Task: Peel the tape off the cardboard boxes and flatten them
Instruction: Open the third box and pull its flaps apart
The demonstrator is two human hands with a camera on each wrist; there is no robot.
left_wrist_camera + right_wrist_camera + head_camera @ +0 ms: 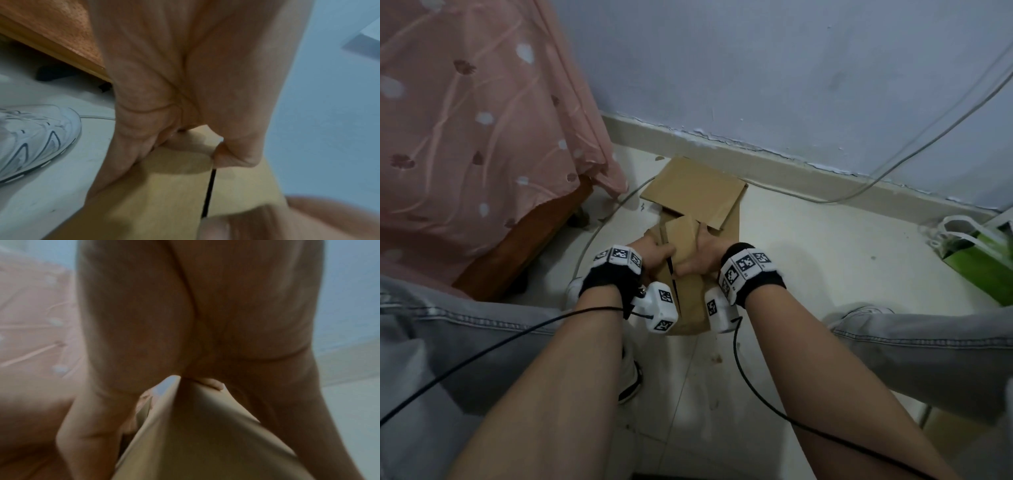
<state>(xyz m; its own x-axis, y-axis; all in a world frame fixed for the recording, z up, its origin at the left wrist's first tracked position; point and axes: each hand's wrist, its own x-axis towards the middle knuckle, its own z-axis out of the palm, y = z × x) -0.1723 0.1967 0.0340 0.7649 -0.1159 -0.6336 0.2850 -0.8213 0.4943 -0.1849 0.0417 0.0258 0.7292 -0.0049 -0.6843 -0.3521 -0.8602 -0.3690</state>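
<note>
On the floor (808, 246) near the wall, the left hand (650, 255) and right hand (700, 255) each grip a flap of the cardboard box (688, 294), light, stiff board best held at its edges.

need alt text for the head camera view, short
Both hands grip a cardboard box over a pale floor, the left hand and right hand on either side of a dark slit in it. Flattened cardboard lies beyond by the wall, a pink bedspread at left, a green bag at right.
</note>
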